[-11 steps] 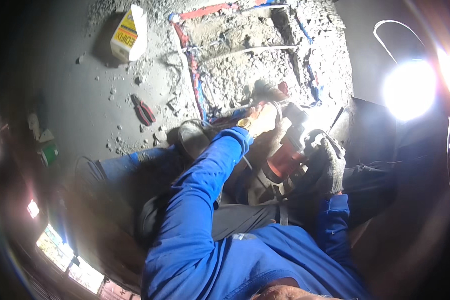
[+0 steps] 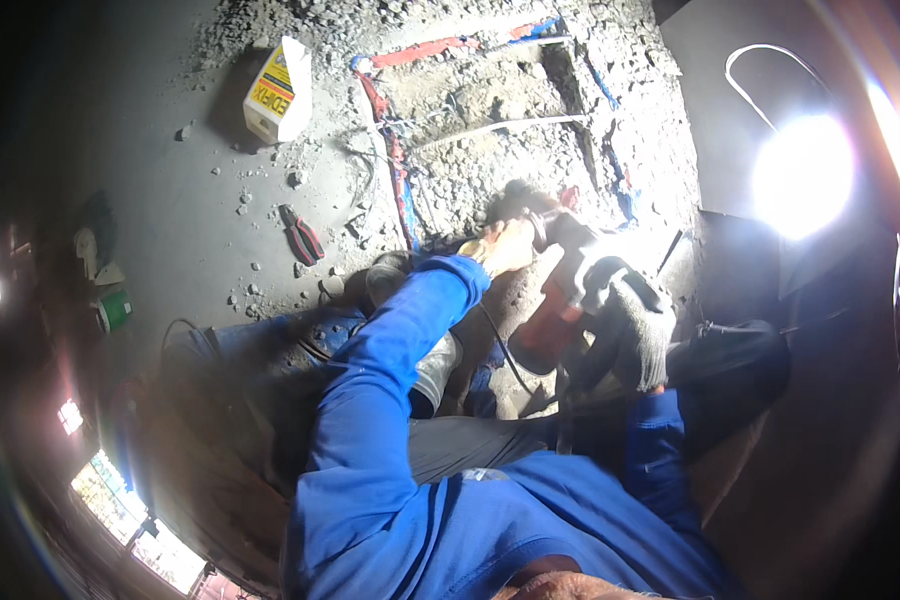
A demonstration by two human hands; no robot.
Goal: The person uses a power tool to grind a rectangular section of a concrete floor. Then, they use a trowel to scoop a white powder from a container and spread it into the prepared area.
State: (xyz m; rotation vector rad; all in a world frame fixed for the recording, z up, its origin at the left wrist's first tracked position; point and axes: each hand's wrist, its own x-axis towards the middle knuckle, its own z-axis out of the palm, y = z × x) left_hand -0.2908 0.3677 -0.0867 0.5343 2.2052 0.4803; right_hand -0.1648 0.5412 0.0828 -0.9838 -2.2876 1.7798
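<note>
My bare left hand (image 2: 505,242) is closed around the front grip of a power tool (image 2: 548,322) with an orange-red and grey body. My right hand (image 2: 642,335), in a grey knitted glove, grips the tool's rear handle. The tool's front lies over rough broken concrete (image 2: 475,165) inside a rectangle of cut channels holding red and blue conduits (image 2: 422,50). A white cable (image 2: 500,128) crosses the rubble. The tool's tip is hard to make out. A dented metal bucket (image 2: 432,375) is partly hidden under my left forearm, near a dark cord.
A yellow and white carton (image 2: 275,92) and red-black pliers (image 2: 300,236) lie among chips on the grey floor. A green container (image 2: 112,310) sits at the left. A glaring lamp (image 2: 802,175) with a wire loop stands at the right. My bent legs frame the lower area.
My view has shifted slightly. Both hands and the power tool have moved a little leftward against the rubble, and more of the metal bucket shows beneath my left arm.
</note>
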